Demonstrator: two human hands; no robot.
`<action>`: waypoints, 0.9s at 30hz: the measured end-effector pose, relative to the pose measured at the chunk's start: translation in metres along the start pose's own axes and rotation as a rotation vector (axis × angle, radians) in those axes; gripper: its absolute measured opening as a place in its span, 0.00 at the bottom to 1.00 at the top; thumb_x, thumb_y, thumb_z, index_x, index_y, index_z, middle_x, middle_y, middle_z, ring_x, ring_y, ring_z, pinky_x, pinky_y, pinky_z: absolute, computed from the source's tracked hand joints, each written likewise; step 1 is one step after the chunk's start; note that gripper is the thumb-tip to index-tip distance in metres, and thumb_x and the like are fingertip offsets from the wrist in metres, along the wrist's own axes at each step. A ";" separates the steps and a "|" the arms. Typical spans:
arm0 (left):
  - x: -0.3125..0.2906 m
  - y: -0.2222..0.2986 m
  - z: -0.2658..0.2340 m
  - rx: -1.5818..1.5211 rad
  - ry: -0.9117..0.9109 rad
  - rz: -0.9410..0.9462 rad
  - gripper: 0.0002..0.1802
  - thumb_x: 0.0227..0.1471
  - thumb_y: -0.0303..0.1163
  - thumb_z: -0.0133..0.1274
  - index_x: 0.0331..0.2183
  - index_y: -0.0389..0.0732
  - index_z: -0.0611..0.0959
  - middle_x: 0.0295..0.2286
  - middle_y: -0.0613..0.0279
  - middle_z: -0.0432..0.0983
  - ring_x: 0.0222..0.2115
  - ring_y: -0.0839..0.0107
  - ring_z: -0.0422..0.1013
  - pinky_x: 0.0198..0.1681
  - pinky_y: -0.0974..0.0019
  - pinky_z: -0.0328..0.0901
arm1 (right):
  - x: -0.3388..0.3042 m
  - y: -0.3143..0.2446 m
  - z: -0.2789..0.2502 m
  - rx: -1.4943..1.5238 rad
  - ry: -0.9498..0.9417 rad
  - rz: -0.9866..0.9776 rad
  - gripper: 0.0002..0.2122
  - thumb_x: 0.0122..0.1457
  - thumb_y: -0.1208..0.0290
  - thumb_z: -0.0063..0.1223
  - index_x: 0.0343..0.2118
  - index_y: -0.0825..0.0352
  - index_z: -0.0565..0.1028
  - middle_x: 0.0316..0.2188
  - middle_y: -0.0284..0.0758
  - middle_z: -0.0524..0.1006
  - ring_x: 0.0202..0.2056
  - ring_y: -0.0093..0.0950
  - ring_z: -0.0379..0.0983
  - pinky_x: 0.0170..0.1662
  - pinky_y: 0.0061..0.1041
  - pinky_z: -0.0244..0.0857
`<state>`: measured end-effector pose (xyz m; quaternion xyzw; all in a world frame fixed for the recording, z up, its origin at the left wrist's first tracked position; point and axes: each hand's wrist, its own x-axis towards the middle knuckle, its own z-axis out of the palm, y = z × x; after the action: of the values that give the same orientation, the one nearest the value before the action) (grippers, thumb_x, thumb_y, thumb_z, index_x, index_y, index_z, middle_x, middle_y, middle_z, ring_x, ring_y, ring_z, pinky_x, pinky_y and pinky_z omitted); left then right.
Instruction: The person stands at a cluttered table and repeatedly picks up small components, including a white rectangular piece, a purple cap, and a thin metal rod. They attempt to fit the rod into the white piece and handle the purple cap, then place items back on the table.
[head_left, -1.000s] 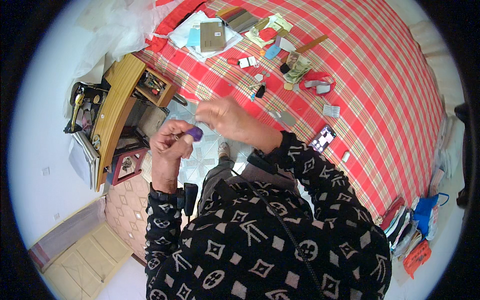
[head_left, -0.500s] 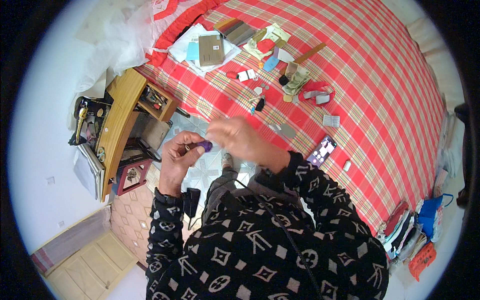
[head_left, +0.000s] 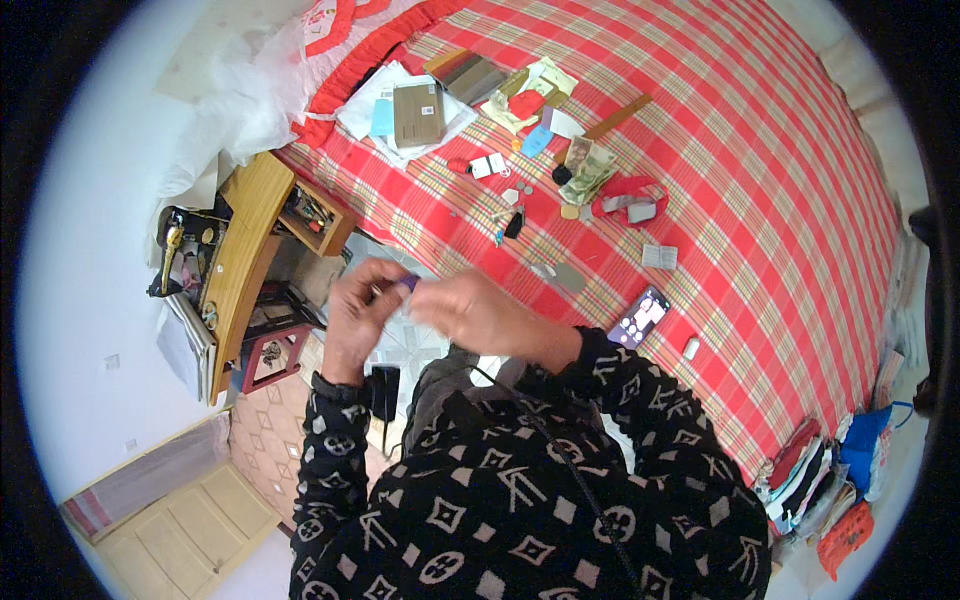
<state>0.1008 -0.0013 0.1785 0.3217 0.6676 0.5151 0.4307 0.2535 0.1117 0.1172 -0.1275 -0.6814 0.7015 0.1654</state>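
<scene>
Both hands are raised together in front of my body, above the tiled floor beside the bed. Between its thumb and fingers my left hand (head_left: 360, 310) pinches a small dark purple bundle (head_left: 409, 283), now mostly covered. My right hand (head_left: 478, 315) is right up against it, fingers curled together and slightly blurred by motion. Whatever those right fingertips grip is too small or too hidden to make out.
A bed with a red plaid sheet (head_left: 760, 200) fills the right side. On it lie a phone (head_left: 640, 316), a brown box (head_left: 418, 114), banknotes (head_left: 590, 172) and a wooden ruler (head_left: 618, 116). At left stands a wooden desk (head_left: 240, 260) with its drawer (head_left: 317, 220) pulled out.
My right hand has come down and closer to the left, its fingers now overlapping the purple bundle. The left hand stays pinched in nearly the same place.
</scene>
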 end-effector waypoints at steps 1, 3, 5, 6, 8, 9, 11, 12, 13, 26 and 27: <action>-0.002 0.001 0.004 0.013 -0.061 -0.021 0.08 0.51 0.18 0.58 0.36 0.37 0.82 0.29 0.69 0.78 0.21 0.86 0.64 0.23 0.78 0.57 | 0.000 0.001 -0.007 0.066 0.057 0.016 0.10 0.60 0.65 0.53 0.28 0.67 0.74 0.21 0.45 0.73 0.24 0.39 0.73 0.29 0.37 0.66; -0.004 0.002 0.010 -0.164 -0.131 -0.041 0.06 0.52 0.21 0.59 0.35 0.37 0.82 0.28 0.68 0.77 0.20 0.86 0.63 0.22 0.78 0.57 | 0.000 -0.001 -0.011 -0.024 0.118 -0.017 0.10 0.61 0.65 0.52 0.29 0.66 0.74 0.22 0.47 0.74 0.24 0.44 0.72 0.28 0.37 0.66; 0.001 0.000 0.015 -0.264 0.075 0.037 0.07 0.52 0.21 0.59 0.35 0.37 0.81 0.28 0.68 0.77 0.20 0.85 0.63 0.22 0.78 0.58 | -0.003 -0.003 -0.007 -0.168 -0.060 0.055 0.10 0.61 0.65 0.52 0.28 0.67 0.74 0.20 0.46 0.73 0.23 0.43 0.72 0.28 0.35 0.65; 0.006 0.000 0.015 -0.083 0.120 0.037 0.07 0.52 0.21 0.59 0.36 0.36 0.81 0.28 0.67 0.77 0.20 0.85 0.64 0.22 0.78 0.58 | -0.006 -0.002 -0.008 -0.207 -0.150 0.014 0.11 0.62 0.65 0.51 0.28 0.67 0.74 0.20 0.46 0.72 0.22 0.42 0.72 0.27 0.35 0.64; 0.011 -0.004 0.017 0.076 0.084 0.051 0.08 0.51 0.20 0.59 0.36 0.36 0.80 0.28 0.68 0.77 0.20 0.85 0.64 0.22 0.78 0.59 | -0.009 0.004 -0.007 -0.126 0.056 -0.120 0.10 0.62 0.65 0.51 0.28 0.67 0.73 0.20 0.46 0.72 0.23 0.42 0.72 0.27 0.37 0.64; 0.013 -0.007 0.019 0.108 0.016 -0.027 0.08 0.51 0.19 0.59 0.36 0.36 0.80 0.28 0.68 0.77 0.20 0.85 0.64 0.22 0.77 0.59 | -0.010 0.010 -0.009 -0.081 0.107 -0.138 0.10 0.62 0.65 0.51 0.28 0.67 0.73 0.20 0.47 0.72 0.23 0.42 0.72 0.27 0.38 0.64; 0.007 -0.011 0.020 -0.064 -0.152 -0.145 0.08 0.51 0.21 0.60 0.36 0.35 0.80 0.27 0.67 0.77 0.19 0.84 0.64 0.22 0.77 0.59 | -0.006 0.028 -0.021 -0.088 0.431 -0.102 0.11 0.62 0.65 0.50 0.27 0.67 0.73 0.20 0.46 0.73 0.23 0.41 0.73 0.28 0.38 0.65; 0.008 -0.015 0.021 -0.153 -0.131 -0.108 0.10 0.51 0.23 0.60 0.37 0.34 0.80 0.27 0.65 0.78 0.19 0.83 0.64 0.22 0.77 0.58 | -0.007 0.038 -0.020 -0.132 0.356 0.010 0.11 0.62 0.65 0.50 0.27 0.67 0.74 0.20 0.45 0.73 0.24 0.42 0.74 0.29 0.39 0.66; 0.012 -0.019 0.019 -0.231 -0.059 -0.083 0.10 0.51 0.25 0.59 0.38 0.34 0.80 0.27 0.63 0.78 0.18 0.83 0.63 0.21 0.77 0.58 | -0.009 0.048 -0.019 -0.143 0.355 -0.025 0.11 0.62 0.65 0.50 0.27 0.68 0.74 0.19 0.45 0.73 0.25 0.42 0.75 0.30 0.40 0.67; 0.158 -0.102 -0.073 -0.534 -0.024 -0.076 0.12 0.60 0.23 0.50 0.45 0.35 0.79 0.33 0.58 0.78 0.19 0.78 0.62 0.25 0.70 0.61 | -0.104 0.204 -0.092 -0.093 0.879 0.388 0.17 0.59 0.75 0.49 0.52 0.69 0.72 0.39 0.38 0.79 0.42 0.30 0.77 0.44 0.30 0.71; 0.173 -0.107 -0.081 -0.565 -0.023 -0.077 0.12 0.59 0.23 0.51 0.46 0.35 0.79 0.33 0.57 0.77 0.20 0.77 0.62 0.26 0.70 0.61 | -0.118 0.217 -0.105 -0.274 0.965 0.354 0.18 0.59 0.75 0.50 0.52 0.69 0.71 0.39 0.39 0.79 0.42 0.31 0.77 0.46 0.30 0.71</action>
<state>-0.0443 0.0880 0.0413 0.1691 0.5046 0.6602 0.5300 0.3905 0.1561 -0.1093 -0.5693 -0.5812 0.4848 0.3211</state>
